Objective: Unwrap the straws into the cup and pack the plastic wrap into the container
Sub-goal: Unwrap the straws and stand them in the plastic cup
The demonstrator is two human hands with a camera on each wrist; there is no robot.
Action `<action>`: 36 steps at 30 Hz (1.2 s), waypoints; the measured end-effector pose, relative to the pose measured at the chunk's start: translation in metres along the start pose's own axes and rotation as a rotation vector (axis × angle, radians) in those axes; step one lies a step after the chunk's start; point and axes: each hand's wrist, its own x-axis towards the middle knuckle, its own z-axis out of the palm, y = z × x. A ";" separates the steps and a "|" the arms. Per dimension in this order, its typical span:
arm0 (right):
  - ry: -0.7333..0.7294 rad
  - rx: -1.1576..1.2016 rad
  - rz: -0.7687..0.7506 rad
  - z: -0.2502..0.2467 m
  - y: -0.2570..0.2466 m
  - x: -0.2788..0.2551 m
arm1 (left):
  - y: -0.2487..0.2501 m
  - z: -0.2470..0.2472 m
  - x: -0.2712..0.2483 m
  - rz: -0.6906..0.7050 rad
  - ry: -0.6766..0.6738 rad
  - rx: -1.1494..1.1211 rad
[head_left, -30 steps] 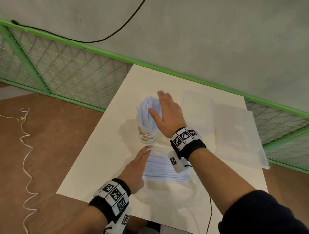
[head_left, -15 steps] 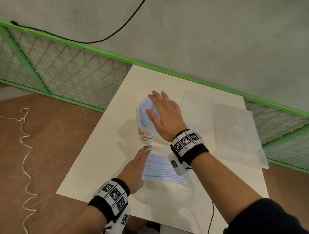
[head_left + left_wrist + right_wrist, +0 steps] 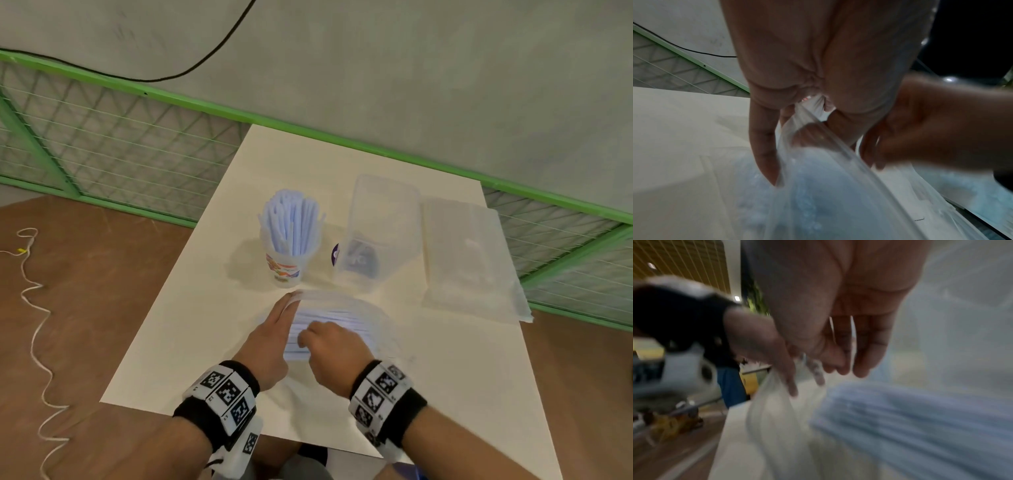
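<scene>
Fingers of my left hand [image 3: 270, 339] and right hand [image 3: 329, 346] pinch the clear plastic wrap [image 3: 376, 315] at its mouth, to spread it and free the pale blue straws [image 3: 329, 317] inside.

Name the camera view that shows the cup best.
The head view: the cup stands upright on the table, packed with straws, left of the clear container. Both wrist views look too close and blurred; neither plainly shows the cup.
</scene>
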 end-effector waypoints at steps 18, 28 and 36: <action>0.051 -0.234 0.177 0.075 0.006 0.012 | 0.001 0.003 0.000 0.031 0.042 0.013; -0.083 -0.229 0.131 0.071 0.006 0.015 | -0.007 0.002 0.000 0.024 0.029 0.018; -0.060 -0.203 0.148 0.074 0.005 0.013 | -0.003 0.000 0.000 0.035 0.046 0.009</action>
